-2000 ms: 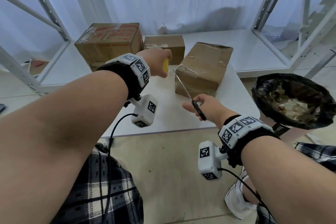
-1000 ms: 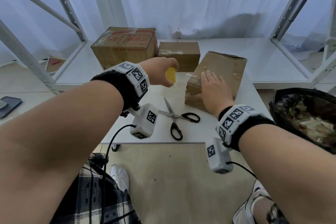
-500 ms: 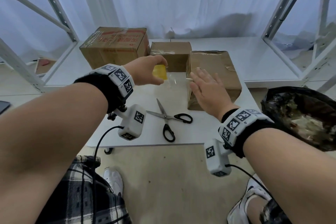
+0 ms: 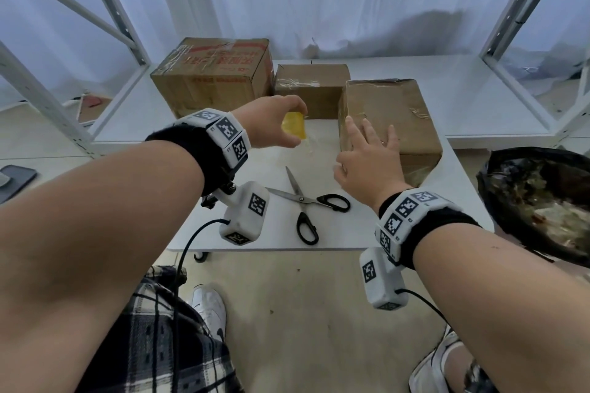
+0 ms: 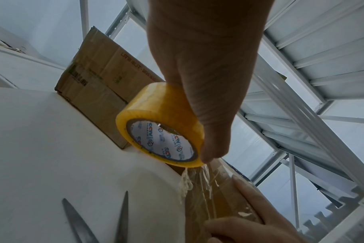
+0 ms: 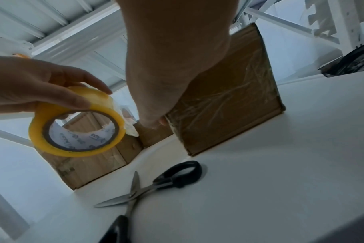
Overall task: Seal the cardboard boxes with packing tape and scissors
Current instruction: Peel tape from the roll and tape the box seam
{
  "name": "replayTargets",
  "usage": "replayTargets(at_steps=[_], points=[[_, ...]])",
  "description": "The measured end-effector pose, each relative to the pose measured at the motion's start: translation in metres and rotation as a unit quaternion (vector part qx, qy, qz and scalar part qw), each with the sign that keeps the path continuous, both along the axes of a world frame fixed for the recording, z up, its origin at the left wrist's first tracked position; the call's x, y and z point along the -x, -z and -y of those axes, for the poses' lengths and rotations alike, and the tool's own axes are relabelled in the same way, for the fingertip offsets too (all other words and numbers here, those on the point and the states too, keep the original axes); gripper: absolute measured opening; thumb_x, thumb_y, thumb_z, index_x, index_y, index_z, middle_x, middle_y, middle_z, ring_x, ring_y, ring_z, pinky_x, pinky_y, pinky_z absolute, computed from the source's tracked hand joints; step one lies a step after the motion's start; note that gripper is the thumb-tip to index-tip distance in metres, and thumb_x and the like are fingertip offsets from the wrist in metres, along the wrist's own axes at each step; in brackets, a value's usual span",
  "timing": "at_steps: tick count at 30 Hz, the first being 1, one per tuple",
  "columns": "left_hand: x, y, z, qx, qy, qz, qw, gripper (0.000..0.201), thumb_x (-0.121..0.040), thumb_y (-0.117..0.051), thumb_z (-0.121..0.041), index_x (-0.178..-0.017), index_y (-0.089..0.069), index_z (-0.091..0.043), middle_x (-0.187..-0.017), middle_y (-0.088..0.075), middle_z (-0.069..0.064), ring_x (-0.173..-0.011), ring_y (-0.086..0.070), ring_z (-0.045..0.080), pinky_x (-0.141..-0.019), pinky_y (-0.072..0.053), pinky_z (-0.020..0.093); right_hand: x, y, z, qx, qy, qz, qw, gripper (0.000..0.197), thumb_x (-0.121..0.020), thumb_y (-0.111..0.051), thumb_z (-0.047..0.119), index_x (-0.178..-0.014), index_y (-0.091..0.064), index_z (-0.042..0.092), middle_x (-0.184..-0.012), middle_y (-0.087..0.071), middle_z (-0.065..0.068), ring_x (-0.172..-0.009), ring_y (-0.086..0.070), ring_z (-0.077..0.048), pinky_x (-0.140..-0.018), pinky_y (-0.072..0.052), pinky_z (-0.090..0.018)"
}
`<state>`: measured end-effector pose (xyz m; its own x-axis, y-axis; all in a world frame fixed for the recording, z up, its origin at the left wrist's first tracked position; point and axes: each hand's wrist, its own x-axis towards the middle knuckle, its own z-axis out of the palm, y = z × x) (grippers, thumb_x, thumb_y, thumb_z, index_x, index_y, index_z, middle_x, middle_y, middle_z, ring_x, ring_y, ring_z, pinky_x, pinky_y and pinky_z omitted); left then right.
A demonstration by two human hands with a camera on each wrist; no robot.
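Your left hand (image 4: pixel 271 124) grasped the tape roll (image 4: pixel 293 130) above the table (image 4: pixel 383 226); your right hand (image 4: pixel 367 163), fingers straight, pressed the box (image 4: pixel 392 112). Scissors (image 4: pixel 306 201) lay open.

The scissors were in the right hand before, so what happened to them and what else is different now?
The right hand let go of the scissors, which now lie open on the table, and went to press flat on the near box. That box was turned square to the table. The left hand still grips the yellow tape roll. The two boxes behind stayed put.
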<state>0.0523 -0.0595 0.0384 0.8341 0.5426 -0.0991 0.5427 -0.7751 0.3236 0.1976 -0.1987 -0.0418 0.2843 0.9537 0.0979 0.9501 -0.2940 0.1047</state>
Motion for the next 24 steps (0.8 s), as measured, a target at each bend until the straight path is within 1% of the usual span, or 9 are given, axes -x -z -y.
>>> replayTargets(at_steps=[2,4,5,7,11,13,16,20,24], points=[[0.0,-0.001,0.0,-0.001,0.001,0.0,1.0,0.056,-0.085,-0.069,-0.028,-0.135,-0.045,-0.021,-0.135,-0.051,0.002,-0.113,-0.053,0.019,-0.088,-0.041,0.026,-0.001,-0.004,-0.001,0.047,0.001,0.012,0.999,0.039,-0.097,-0.032,0.05,-0.121,-0.06,0.036,-0.162,0.001,-0.006,-0.148,-0.002,-0.034,-0.112,-0.002,-0.067],[0.001,-0.001,0.001,0.001,0.002,0.003,1.0,0.056,-0.085,-0.069,-0.028,-0.135,-0.045,-0.022,-0.134,-0.051,0.001,-0.111,-0.052,0.017,-0.086,-0.039,0.024,-0.003,-0.005,-0.003,0.06,-0.003,-0.018,0.998,0.056,-0.096,-0.024,0.06,-0.149,-0.02,0.042,-0.161,0.009,-0.005,-0.147,0.002,-0.037,-0.112,0.0,-0.067],[0.001,-0.001,0.001,0.001,0.003,0.004,1.0,0.056,-0.085,-0.07,-0.028,-0.135,-0.045,-0.022,-0.134,-0.051,0.001,-0.109,-0.051,0.015,-0.085,-0.038,0.023,-0.004,-0.007,-0.004,0.044,0.004,-0.059,0.997,0.064,-0.095,-0.019,0.063,-0.151,0.002,0.041,-0.161,0.011,-0.004,-0.147,0.002,-0.036,-0.112,0.002,-0.066],[0.001,-0.002,0.002,0.003,0.004,0.006,1.0,0.055,-0.085,-0.069,-0.028,-0.134,-0.046,-0.023,-0.134,-0.051,0.0,-0.103,-0.049,0.012,-0.084,-0.037,0.023,-0.002,-0.011,-0.005,-0.007,0.034,-0.144,0.989,0.066,-0.097,-0.014,0.058,-0.148,0.02,0.035,-0.161,0.01,-0.003,-0.148,0.0,-0.03,-0.113,0.005,-0.06],[0.001,-0.003,0.004,0.018,0.008,0.011,1.0,0.053,-0.085,-0.069,-0.028,-0.133,-0.046,-0.024,-0.13,-0.052,-0.002,-0.1,-0.052,0.014,-0.081,-0.04,0.023,-0.002,-0.008,-0.009,0.013,0.051,-0.116,0.992,0.054,-0.104,-0.02,0.027,-0.154,-0.001,0.022,-0.162,0.0,-0.002,-0.149,0.001,-0.02,-0.117,0.005,-0.055],[0.002,-0.004,0.004,0.023,0.01,0.017,1.0,0.054,-0.085,-0.07,-0.028,-0.133,-0.046,-0.024,-0.126,-0.052,-0.004,-0.098,-0.053,0.014,-0.08,-0.04,0.023,-0.003,-0.014,-0.011,-0.002,0.054,-0.155,0.986,0.062,-0.101,-0.032,0.027,-0.154,-0.002,0.019,-0.162,-0.003,-0.002,-0.149,0.001,-0.017,-0.117,0.007,-0.051],[0.006,-0.006,0.004,0.028,0.012,0.025,0.999,0.053,-0.084,-0.07,-0.027,-0.132,-0.047,-0.025,-0.116,-0.048,-0.009,-0.094,-0.053,0.014,-0.074,-0.039,0.02,0.003,-0.026,-0.009,-0.127,0.035,-0.262,0.956,0.081,-0.091,-0.053,0.031,-0.154,-0.004,0.013,-0.161,-0.011,-0.004,-0.148,-0.004,-0.017,-0.117,0.011,-0.042],[0.015,-0.01,0.003,0.042,0.02,0.042,0.998,0.053,-0.083,-0.072,-0.025,-0.131,-0.048,-0.026,-0.109,-0.048,-0.014,-0.082,-0.05,0.001,-0.066,-0.036,0.01,0.033,-0.029,-0.015,-0.162,-0.034,-0.381,0.91,0.094,-0.086,-0.067,0.035,-0.154,-0.004,0.015,-0.155,-0.029,-0.006,-0.144,-0.022,-0.024,-0.119,-0.02,-0.042],[0.027,-0.012,0.002,0.047,0.02,0.041,0.998,0.052,-0.083,-0.072,-0.023,-0.13,-0.049,-0.026,-0.11,-0.051,-0.013,-0.081,-0.05,-0.001,-0.066,-0.037,0.009,0.05,-0.02,-0.025,-0.188,0.002,-0.376,0.907,0.067,-0.094,-0.057,0.012,-0.151,-0.021,0.013,-0.113,-0.063,-0.008,-0.106,-0.058,-0.02,-0.095,-0.048,-0.031]])
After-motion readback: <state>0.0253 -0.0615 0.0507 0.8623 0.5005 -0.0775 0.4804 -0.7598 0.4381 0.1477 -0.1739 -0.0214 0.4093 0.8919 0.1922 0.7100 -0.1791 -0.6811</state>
